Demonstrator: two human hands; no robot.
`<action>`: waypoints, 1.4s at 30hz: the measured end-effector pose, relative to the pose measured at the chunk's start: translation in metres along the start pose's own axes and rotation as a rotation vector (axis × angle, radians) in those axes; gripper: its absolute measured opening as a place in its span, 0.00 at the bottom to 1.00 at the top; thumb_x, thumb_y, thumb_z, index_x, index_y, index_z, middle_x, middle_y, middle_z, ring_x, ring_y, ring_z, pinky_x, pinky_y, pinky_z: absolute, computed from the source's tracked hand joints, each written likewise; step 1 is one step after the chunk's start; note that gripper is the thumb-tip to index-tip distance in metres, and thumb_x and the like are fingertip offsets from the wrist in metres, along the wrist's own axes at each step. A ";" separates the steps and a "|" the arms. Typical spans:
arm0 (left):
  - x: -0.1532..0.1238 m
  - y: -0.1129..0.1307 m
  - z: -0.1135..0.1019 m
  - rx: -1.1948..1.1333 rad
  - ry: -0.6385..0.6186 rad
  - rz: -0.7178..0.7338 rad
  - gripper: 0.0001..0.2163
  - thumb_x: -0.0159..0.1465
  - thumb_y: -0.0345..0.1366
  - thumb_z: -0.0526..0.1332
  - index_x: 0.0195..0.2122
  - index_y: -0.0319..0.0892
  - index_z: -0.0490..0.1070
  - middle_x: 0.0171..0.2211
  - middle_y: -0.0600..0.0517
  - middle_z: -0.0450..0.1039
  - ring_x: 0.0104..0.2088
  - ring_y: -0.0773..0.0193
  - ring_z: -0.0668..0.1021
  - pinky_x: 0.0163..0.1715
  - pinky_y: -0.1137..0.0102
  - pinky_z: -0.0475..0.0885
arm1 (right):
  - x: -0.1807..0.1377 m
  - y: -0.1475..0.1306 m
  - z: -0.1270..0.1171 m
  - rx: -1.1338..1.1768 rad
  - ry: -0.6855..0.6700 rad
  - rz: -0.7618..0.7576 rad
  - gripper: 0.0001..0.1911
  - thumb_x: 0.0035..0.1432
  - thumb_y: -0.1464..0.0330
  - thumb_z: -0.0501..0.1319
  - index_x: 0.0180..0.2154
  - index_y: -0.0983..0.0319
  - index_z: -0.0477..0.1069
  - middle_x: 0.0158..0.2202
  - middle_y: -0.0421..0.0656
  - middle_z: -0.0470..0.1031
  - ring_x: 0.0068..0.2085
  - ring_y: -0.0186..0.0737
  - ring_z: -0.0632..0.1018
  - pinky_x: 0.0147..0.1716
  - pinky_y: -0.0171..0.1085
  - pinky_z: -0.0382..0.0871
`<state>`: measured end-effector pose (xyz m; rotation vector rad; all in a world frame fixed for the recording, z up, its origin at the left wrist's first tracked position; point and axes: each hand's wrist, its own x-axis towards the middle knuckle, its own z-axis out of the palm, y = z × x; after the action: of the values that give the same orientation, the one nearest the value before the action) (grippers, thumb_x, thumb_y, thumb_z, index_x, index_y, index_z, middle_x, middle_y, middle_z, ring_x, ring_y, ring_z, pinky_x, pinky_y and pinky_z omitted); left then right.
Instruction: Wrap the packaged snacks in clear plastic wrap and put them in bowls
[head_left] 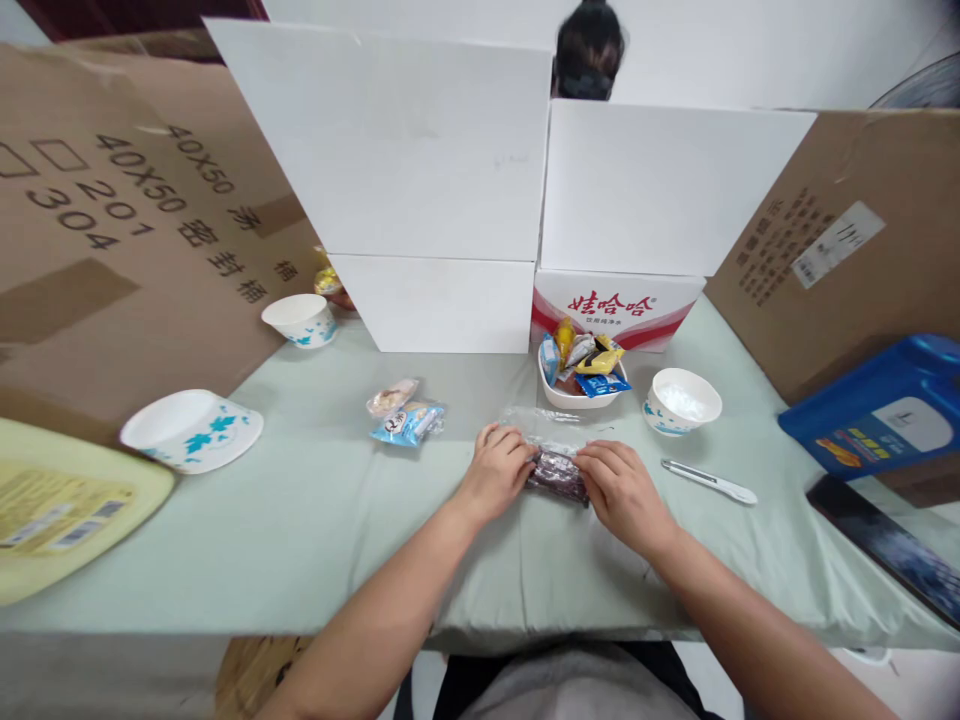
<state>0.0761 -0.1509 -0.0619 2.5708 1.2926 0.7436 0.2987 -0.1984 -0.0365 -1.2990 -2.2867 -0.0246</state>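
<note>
A dark brown, clear-wrapped package (559, 474) lies on the table between my two hands; I cannot make out its contents. Its left end is gripped by the closed fingers of my left hand (499, 470). At the right end, my right hand (619, 490) pinches the wrapping in the same way. Some loose clear plastic (555, 420) spreads just beyond the package. Farther off, a white bowl (583, 400) is heaped with small packaged snacks. Two wrapped snacks, one pale (392, 398) and one blue (407, 425), rest to the left.
Right of my hands are a paper bowl (681, 420) with white contents, a utility knife (709, 481), a phone (885, 545) and a blue jug (877, 410). Two paper bowls (300, 322) and a yellow bottle (75, 510) stand left. Cardboard and white panels (435, 150) enclose the table; behind them, a person's head shows.
</note>
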 end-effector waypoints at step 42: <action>-0.012 -0.003 -0.017 0.071 -0.473 -0.135 0.53 0.36 0.52 0.76 0.64 0.49 0.57 0.66 0.38 0.52 0.64 0.34 0.56 0.58 0.45 0.55 | 0.043 0.001 -0.026 0.286 -0.345 0.299 0.15 0.53 0.67 0.65 0.44 0.59 0.69 0.38 0.41 0.77 0.37 0.40 0.77 0.36 0.36 0.67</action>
<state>0.0593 -0.1592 -0.0525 2.4654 1.3260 0.0543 0.2924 -0.1706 0.0047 -1.5650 -2.2302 0.6503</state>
